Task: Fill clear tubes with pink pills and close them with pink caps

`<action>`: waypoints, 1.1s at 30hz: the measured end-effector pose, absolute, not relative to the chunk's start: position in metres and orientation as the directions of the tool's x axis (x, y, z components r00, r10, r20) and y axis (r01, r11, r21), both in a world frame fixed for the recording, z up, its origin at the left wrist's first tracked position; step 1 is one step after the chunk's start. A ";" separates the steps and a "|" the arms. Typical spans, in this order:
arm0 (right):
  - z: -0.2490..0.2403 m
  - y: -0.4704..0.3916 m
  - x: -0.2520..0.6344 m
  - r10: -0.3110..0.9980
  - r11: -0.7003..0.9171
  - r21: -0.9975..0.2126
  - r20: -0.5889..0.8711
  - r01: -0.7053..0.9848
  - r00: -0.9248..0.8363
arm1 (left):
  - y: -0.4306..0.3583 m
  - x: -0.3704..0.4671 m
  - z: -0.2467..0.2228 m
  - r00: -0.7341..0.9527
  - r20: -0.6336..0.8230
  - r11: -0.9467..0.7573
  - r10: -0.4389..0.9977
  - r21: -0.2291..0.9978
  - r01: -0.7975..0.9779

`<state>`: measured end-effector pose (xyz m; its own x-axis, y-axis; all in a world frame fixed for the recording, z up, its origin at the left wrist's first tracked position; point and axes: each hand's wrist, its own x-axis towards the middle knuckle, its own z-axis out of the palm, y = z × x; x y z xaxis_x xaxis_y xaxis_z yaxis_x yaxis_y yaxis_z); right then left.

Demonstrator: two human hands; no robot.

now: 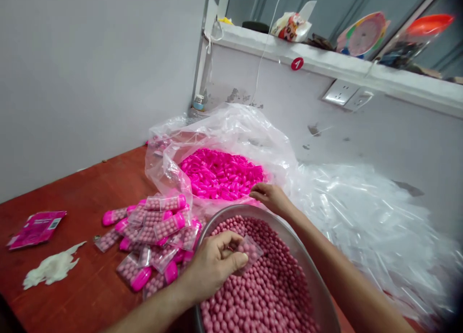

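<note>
My left hand (220, 261) is closed around a small clear plastic tube (253, 248) with pink beads in it. It is over a metal bowl (320, 280) filled with loose pink beads (260, 297). My right hand (270, 197) is at the near right edge of a heap of bright pink plastic caps (224, 173). Its fingers are curled together, and whatever is between them cannot be made out. The caps lie in a large open clear plastic bag (231, 123) behind the bowl.
Bead-filled tubes with pink caps (155, 231) are piled left of the bowl on the red table (83, 188). Farther left lie a pink packet (38, 229) and a crumpled white scrap (54, 268). Clear empty tubes (369, 217) are heaped at right. A shelf (325, 58) runs along the wall.
</note>
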<state>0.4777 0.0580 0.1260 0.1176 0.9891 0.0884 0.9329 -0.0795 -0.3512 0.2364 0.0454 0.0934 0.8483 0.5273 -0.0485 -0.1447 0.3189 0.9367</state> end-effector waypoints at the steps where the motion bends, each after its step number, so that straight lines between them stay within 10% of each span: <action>1: 0.119 0.076 0.479 0.994 -0.064 -0.216 0.076 0.974 0.082 | 0.045 0.236 0.093 0.847 -0.043 0.321 0.530 0.935 -0.153; 5: 0.095 0.131 0.477 0.999 -0.051 0.100 0.001 0.994 0.051 | 0.046 0.236 0.091 0.834 -0.020 0.259 0.551 0.954 -0.149; 18: 0.062 0.183 0.487 0.995 0.026 0.218 -0.096 0.976 -0.006 | 0.049 0.235 0.096 0.834 -0.031 0.201 0.551 0.975 -0.097; 24: 0.079 0.174 0.484 0.998 -0.031 0.139 0.051 0.990 0.024 | 0.052 0.237 0.095 0.816 -0.029 0.230 0.577 0.965 -0.129; 30: 0.108 0.108 0.469 0.978 -0.074 -0.476 0.138 0.876 0.157 | 0.050 0.234 0.091 0.775 -0.038 0.272 0.630 0.946 -0.174; 33: 0.122 0.060 0.441 0.968 -0.041 -0.428 0.208 0.903 0.142 | 0.049 0.234 0.088 0.747 -0.025 0.273 0.664 0.938 -0.212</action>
